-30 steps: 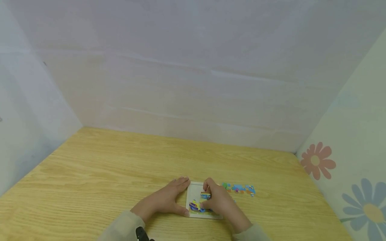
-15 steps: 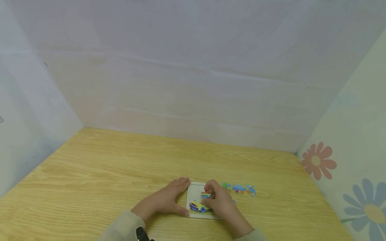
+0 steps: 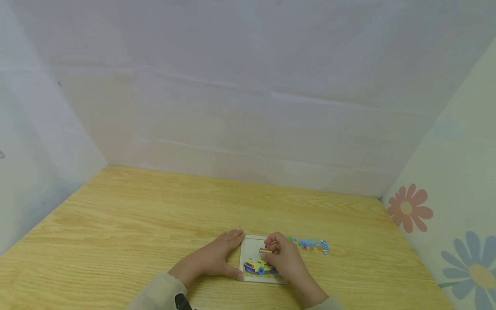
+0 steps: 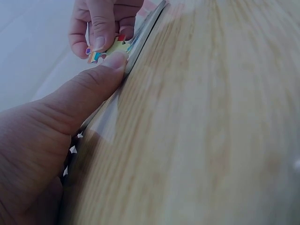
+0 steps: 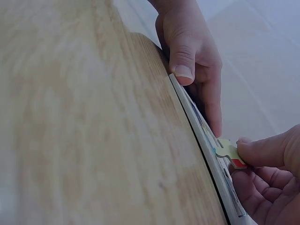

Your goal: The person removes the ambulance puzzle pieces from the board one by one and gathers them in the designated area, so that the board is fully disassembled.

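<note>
Puzzle tray point(image 3: 251, 248): left hand point(image 3: 218, 258) rests spread alongside; right hand point(image 3: 286, 258) pinches jigsaw piece point(image 5: 228, 149) above; apparently fitting, next needs aligning.

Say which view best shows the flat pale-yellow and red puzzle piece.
The right wrist view: the piece, pinched by the right hand, appears close, its notched edge plain. The left wrist view shows it partly covered by a thumb; the head view, only tiny.
</note>
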{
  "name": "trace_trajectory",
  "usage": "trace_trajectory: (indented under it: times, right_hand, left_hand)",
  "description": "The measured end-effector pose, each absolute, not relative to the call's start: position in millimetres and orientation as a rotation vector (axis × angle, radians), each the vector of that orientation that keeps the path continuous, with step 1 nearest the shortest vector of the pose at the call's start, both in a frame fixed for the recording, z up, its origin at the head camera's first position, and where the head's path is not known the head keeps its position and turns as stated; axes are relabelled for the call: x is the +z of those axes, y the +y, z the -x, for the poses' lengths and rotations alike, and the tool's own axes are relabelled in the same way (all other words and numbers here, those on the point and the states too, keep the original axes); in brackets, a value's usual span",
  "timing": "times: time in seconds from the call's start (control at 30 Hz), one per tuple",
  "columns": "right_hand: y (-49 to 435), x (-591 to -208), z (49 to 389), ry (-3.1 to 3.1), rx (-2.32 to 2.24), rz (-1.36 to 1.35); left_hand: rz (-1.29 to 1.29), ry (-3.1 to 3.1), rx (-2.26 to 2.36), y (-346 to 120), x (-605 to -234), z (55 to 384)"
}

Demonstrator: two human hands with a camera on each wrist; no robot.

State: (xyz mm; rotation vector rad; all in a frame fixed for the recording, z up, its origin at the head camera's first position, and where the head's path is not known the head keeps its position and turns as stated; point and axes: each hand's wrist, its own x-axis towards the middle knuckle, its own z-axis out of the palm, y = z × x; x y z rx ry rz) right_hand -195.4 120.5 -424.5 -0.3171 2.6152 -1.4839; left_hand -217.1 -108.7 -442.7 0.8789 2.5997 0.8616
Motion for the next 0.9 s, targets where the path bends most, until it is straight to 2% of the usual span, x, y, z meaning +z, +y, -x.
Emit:
trace_trajectory:
  times: [0.9]
  right_hand:
    - [127.7,-417.8,196.7,2.539,-1.613,0.192]
  left_hand:
    - [-0.858,2.595,0.868,-108.4,-444.3,216.7]
